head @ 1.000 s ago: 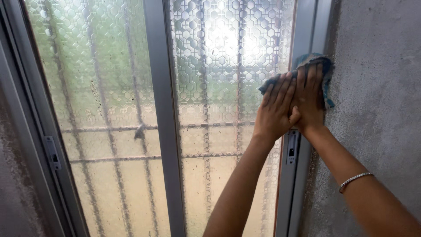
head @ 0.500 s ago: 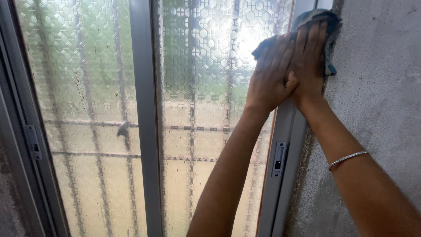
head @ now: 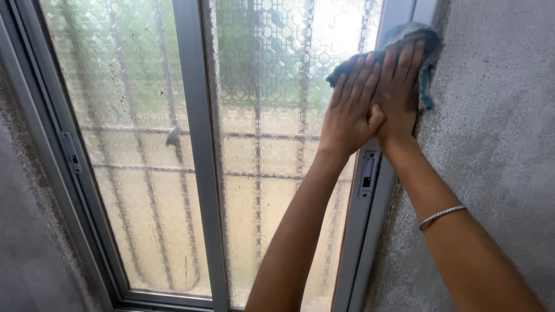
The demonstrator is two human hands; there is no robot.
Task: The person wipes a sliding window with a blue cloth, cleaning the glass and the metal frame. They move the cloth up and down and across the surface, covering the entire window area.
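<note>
Left of the grey aluminium right-hand window frame post, patterned frosted glass pane. Left hand flat, fingers together, pressing blue-green cloth rag against that post's upper part. Right hand flat beside it, touching, also on the rag. Rough grey plaster wall adjoins the post's right.

A crumpled blue-green cloth lies pressed flat against the right upright of the grey window frame, high up beside the rough wall. Only its rumpled top and right edges show; the rest is covered.
</note>
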